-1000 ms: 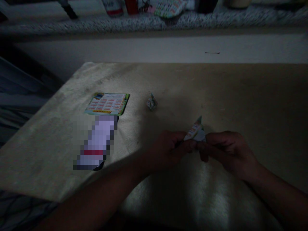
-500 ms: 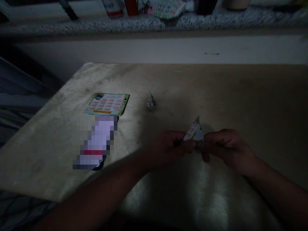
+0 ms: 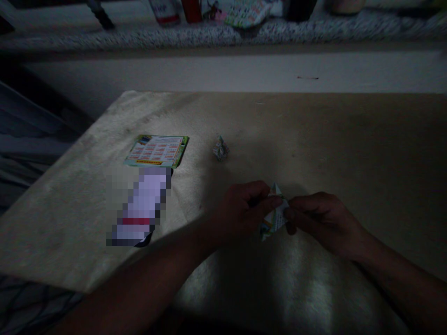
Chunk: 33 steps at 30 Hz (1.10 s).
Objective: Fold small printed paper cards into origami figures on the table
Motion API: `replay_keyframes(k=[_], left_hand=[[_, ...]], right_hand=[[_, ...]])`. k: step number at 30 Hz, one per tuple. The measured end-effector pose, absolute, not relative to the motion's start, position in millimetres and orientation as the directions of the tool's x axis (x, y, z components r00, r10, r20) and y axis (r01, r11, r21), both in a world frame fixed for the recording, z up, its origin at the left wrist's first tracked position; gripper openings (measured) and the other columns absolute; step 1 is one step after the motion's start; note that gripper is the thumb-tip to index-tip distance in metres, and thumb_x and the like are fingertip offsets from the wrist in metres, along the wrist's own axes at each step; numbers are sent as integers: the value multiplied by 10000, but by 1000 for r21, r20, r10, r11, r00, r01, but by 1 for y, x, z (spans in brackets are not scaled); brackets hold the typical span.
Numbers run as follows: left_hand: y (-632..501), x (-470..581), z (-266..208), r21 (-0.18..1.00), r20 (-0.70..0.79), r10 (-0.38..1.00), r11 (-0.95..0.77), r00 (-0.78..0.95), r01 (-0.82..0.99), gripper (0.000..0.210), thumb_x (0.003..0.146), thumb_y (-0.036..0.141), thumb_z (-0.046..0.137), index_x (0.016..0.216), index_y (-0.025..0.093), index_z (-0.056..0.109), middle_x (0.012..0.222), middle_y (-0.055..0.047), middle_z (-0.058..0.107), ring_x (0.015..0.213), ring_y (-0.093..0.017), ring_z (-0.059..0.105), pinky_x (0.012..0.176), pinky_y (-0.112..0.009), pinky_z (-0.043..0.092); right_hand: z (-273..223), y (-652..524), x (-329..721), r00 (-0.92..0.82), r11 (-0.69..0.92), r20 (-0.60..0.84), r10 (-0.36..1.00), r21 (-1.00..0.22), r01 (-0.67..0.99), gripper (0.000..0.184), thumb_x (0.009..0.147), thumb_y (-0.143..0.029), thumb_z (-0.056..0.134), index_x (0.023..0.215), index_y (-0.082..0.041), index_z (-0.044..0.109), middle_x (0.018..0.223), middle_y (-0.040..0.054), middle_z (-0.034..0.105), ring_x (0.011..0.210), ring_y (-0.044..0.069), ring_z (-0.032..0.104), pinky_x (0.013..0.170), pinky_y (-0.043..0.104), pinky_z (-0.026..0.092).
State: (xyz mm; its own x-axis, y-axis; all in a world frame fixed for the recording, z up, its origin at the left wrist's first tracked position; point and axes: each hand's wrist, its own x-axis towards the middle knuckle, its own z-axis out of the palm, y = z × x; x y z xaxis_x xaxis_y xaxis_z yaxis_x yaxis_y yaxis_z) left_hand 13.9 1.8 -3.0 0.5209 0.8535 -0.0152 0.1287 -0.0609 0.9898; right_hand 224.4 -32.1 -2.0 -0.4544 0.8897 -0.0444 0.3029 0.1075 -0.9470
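Observation:
A small piece of folded printed paper (image 3: pixel 275 217) is held between both hands above the table, one pointed corner up and another down. My left hand (image 3: pixel 246 204) pinches its left side, the thumb lying across the upper part. My right hand (image 3: pixel 323 221) grips the right edge between thumb and fingers. Part of the paper is hidden behind the fingers. Farther back and to the left, a small folded paper shape (image 3: pixel 220 149) with a pointed top stands on the table.
On the table (image 3: pixel 366 149), a printed card (image 3: pixel 157 150) lies at the left, just behind a phone (image 3: pixel 145 204) with a blurred lit screen. A speckled stone ledge (image 3: pixel 209 37) at the back bears a red container (image 3: pixel 191 11) and a printed packet (image 3: pixel 246 13). The room is dim.
The folded paper has turned in my hands, and a printed corner now points down below the fingers. My left thumb has moved up onto its face. Things on the table stay put.

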Motion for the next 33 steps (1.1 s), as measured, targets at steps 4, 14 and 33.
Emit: replay_keyframes(k=[4, 14, 33], left_hand=[[0, 15, -1, 992, 69, 850, -116, 522, 58, 338, 912, 334, 654, 660, 167, 503, 580, 54, 442, 529, -68, 413, 494, -187, 339], [0, 15, -3, 994, 54, 830, -97, 555, 50, 327, 929, 363, 637, 683, 165, 551, 613, 27, 491, 557, -91, 469, 494, -202, 369], [3, 14, -9, 954, 50, 740, 163, 671, -251, 305, 988, 389, 572, 1152, 143, 648, 850, -63, 692, 656, -130, 652, 662, -263, 543]], right_hand=[[-2, -33, 222, -443, 81, -53, 895, -957, 279, 321, 1006, -343, 558, 743, -187, 655, 622, -4, 645, 565, 107, 572, 527, 221, 434], [1, -31, 223, -442, -53, -139, 886, -978, 200, 363, 1008, -372, 557, 716, -188, 670, 621, 7, 680, 576, 117, 602, 555, 235, 451], [4, -28, 215, -231, -43, -64, 971, -995, 94, 247, 906, -428, 710, 886, -183, 687, 656, 8, 673, 581, 131, 629, 547, 242, 524]])
